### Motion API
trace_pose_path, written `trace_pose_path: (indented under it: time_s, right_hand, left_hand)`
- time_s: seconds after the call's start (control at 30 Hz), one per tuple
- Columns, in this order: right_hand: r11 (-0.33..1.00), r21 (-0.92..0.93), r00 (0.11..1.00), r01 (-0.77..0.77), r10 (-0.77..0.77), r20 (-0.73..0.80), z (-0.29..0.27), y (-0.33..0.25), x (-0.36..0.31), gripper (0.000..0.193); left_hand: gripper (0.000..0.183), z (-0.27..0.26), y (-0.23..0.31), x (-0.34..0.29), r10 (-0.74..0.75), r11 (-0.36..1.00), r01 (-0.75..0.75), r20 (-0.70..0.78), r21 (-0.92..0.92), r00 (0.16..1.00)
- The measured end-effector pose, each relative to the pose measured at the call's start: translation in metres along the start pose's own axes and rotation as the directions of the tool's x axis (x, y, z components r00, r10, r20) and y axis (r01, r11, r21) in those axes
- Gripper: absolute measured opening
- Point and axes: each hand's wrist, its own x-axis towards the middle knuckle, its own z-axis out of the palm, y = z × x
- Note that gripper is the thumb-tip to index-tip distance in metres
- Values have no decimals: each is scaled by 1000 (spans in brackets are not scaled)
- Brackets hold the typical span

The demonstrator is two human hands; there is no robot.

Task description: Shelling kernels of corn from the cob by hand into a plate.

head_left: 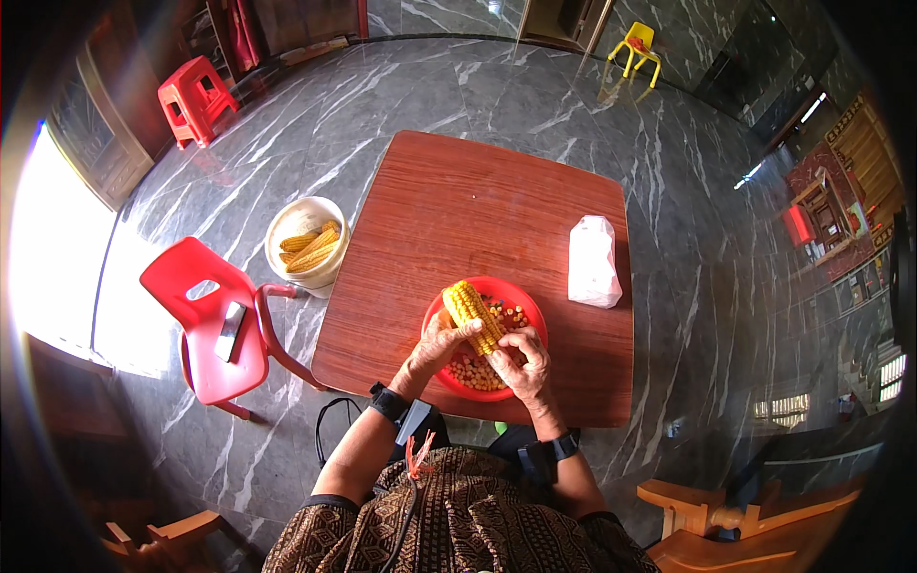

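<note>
A yellow corn cob (472, 313) is tilted above a red basin (533, 307) near the front of the brown table. Around its left side, my left hand (441, 341) is closed, with the thumb lying across the kernels. My right hand (522, 364) is at the cob's lower end, its fingers curled and the thumb against the cob. Loose corn kernels (475, 374) lie in the basin below, and more show beyond the cob. Part of the basin is hidden behind my hands.
Left of the table (478, 201), a white bucket (323, 279) holds several corn cobs (313, 250). A red chair (205, 329) with a dark flat object (230, 331) stands nearby. A white tissue pack (594, 262) lies at the table's right. A red stool (196, 99) and yellow chair (637, 50) stand farther off.
</note>
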Motion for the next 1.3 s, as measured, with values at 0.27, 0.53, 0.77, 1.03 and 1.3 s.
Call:
trace_pose_path:
  time_s: [0.27, 0.53, 0.77, 1.03, 1.3]
  right_hand:
    - [996, -10, 996, -85, 85, 31, 1, -1, 0, 14]
    - [951, 135, 958, -280, 286, -28, 3, 19, -10, 10]
    - [981, 93, 985, -173, 171, 26, 1, 0, -1, 25]
    - [999, -30, 998, -43, 45, 47, 4, 1, -2, 23]
    - [998, -67, 996, -7, 13, 86, 3, 2, -1, 19]
  left_hand:
    - [44, 2, 0, 1, 25, 1000, -25, -11, 2, 1000]
    - [42, -2, -3, 2, 18, 1000, -18, -22, -16, 1000]
    - [41, 1, 0, 0, 35, 999, -35, -37, -1, 999]
    - [41, 1, -1, 2, 12, 1000, -12, -34, -16, 999]
    - [43, 3, 1, 3, 6, 1000, -6, -34, -3, 999]
